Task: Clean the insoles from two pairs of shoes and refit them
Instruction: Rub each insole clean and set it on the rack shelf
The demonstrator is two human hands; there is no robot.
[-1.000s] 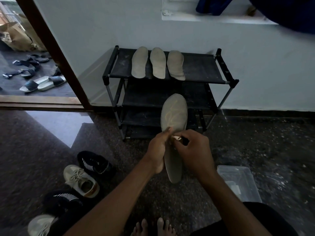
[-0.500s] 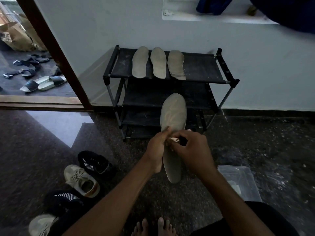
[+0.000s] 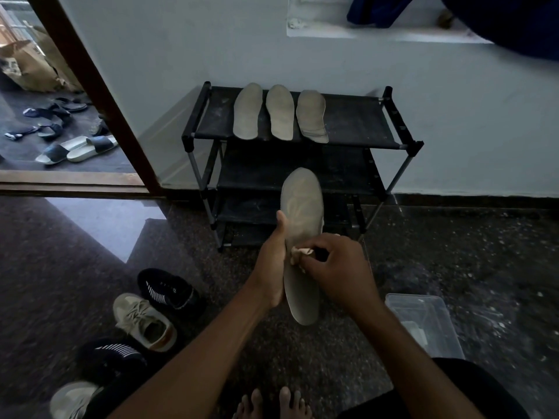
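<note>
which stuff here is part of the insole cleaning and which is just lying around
Job: held insole, cloth, three insoles on the rack, beige shoes, black shoes, probably the clear tub.
Lying about: slippers outside, brown bag, blue fabric.

Left hand (image 3: pixel 269 267) thumb now higher up the insole (image 3: pixel 302 204) edge, apart from cloth (image 3: pixel 299 254) in right hand (image 3: pixel 340 267).

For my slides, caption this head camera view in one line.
The left hand holds an insole while the right hand presses a cloth to it; three more insoles lie on the shoe rack.
</note>
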